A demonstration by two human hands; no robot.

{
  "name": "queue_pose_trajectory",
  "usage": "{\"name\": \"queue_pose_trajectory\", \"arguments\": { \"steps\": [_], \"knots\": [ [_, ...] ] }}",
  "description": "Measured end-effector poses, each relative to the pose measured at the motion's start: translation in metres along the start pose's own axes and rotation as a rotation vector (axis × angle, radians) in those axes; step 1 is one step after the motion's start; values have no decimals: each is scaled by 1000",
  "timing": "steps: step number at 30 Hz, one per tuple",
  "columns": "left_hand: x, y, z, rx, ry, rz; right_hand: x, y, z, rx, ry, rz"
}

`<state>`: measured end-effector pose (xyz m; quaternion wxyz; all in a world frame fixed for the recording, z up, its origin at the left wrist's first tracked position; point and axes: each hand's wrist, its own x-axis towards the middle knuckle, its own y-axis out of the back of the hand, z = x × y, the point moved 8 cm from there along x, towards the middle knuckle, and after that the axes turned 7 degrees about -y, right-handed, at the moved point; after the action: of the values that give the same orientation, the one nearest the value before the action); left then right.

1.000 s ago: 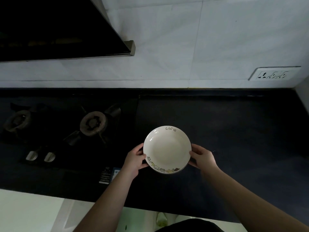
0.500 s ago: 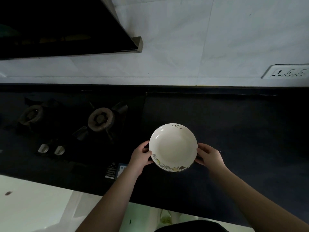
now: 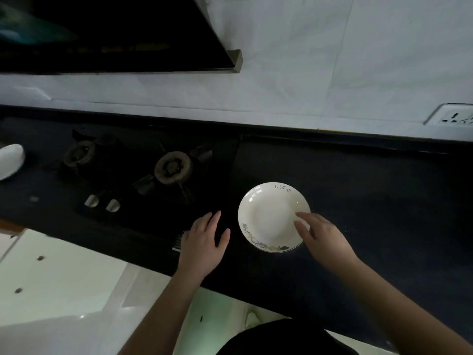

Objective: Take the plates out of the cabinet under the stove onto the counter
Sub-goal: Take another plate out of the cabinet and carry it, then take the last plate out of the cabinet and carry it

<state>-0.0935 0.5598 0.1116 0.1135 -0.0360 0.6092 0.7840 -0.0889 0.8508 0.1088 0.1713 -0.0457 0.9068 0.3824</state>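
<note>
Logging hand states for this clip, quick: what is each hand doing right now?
Left hand: open, holding nothing, beside the plate.
Right hand: open, loose fingers over the plate's rim, not gripping it.

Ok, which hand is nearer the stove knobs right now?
The left hand. It hovers open, down and to the right of the knobs. The right hand is farther right, fingers over the plate.

Single head-worn wide-angle view, aimed forward and steeply down at the counter (image 3: 358, 201) and stove (image 3: 153, 175), tilted, close range.
</note>
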Motion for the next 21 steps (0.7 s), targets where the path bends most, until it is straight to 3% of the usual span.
{"name": "queue_pose_trajectory", "arguments": {
  "steps": [3,7,21],
  "knots": [
    [-25,7,0,209,-20,45,-7,-12,-27,-240,166,41],
    [-59,9,-10,281,13,89,-10,-41,-44,-481,286,-18],
    [-232,5,-88,165,395,83,-79,-131,-146,-586,671,-142]
  ]
}}
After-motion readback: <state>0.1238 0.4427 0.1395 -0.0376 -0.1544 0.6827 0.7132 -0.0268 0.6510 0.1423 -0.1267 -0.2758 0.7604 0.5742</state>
